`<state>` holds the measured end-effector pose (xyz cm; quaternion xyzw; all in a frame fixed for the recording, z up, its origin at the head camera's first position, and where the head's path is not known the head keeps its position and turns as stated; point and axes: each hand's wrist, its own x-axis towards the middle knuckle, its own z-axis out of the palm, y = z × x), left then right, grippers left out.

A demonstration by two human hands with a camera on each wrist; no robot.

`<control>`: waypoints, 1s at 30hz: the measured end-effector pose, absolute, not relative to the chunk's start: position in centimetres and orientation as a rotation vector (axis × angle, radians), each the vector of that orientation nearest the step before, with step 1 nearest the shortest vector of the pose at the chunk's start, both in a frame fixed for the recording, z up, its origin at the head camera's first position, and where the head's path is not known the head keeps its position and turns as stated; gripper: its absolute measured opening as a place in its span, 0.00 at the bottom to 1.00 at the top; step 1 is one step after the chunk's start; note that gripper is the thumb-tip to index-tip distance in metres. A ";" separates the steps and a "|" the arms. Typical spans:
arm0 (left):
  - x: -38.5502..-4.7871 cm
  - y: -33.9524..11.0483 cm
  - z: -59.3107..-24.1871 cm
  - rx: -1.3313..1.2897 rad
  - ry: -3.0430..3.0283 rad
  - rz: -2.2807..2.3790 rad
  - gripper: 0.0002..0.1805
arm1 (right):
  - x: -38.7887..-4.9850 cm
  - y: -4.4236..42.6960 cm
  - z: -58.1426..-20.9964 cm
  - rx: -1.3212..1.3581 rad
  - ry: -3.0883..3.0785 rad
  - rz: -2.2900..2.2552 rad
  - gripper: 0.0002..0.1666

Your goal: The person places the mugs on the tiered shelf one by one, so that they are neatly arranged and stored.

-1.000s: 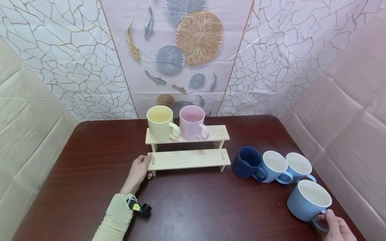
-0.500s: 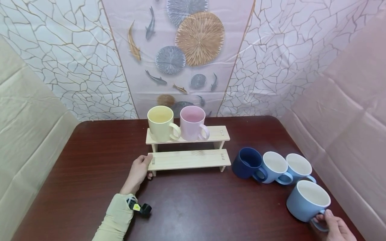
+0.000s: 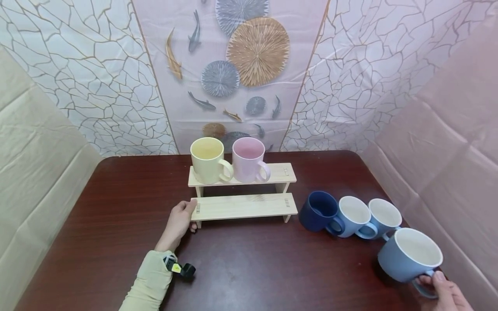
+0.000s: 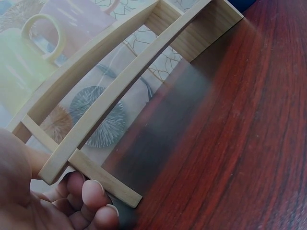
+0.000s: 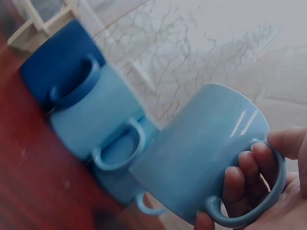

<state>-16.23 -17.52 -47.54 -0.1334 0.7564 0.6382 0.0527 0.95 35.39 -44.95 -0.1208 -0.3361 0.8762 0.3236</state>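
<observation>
My right hand [image 3: 443, 293] grips the handle of a blue-grey mug [image 3: 408, 255] at the right; a dark shadow lies below its base. In the right wrist view the fingers curl through the handle of that mug [image 5: 201, 148], which is tilted. My left hand [image 3: 179, 222] holds the left end of the lower shelf [image 3: 243, 206] of a two-step wooden stand, thumb on top. The left wrist view has the fingers [image 4: 96, 203] curled under that shelf's end [image 4: 57, 167]. A yellow mug [image 3: 206, 162] and a pink mug [image 3: 247, 162] stand on the upper shelf [image 3: 280, 172].
A navy mug [image 3: 317, 211] and two light blue mugs, the nearer to it [image 3: 352, 216] and the farther [image 3: 383, 216], stand in a row right of the stand on the dark red table [image 3: 249, 268]. Cloth walls rise behind and at both sides.
My right hand has moved right and lifted the blue-grey mug slightly, with its base now off the table. The left hand and the stand have stayed in place.
</observation>
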 end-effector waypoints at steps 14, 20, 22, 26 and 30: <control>-16.5 -17.6 -47.5 -0.405 2.306 1.928 0.22 | -2.9 33.2 -38.8 0.101 -0.750 2.404 0.18; -16.4 -17.9 -47.4 -0.404 2.314 1.923 0.22 | -6.0 30.3 -36.3 0.043 -0.940 2.354 0.14; -16.4 -17.9 -47.4 -0.402 2.315 1.923 0.22 | -6.9 29.4 -35.8 0.014 -1.041 2.336 0.13; -16.3 -17.9 -47.4 -0.398 2.313 1.917 0.23 | -8.4 27.6 -35.0 -0.084 -1.235 2.278 0.14; -16.3 -17.7 -47.4 -0.393 2.308 1.912 0.23 | -9.5 26.0 -34.6 -0.129 -1.338 2.250 0.15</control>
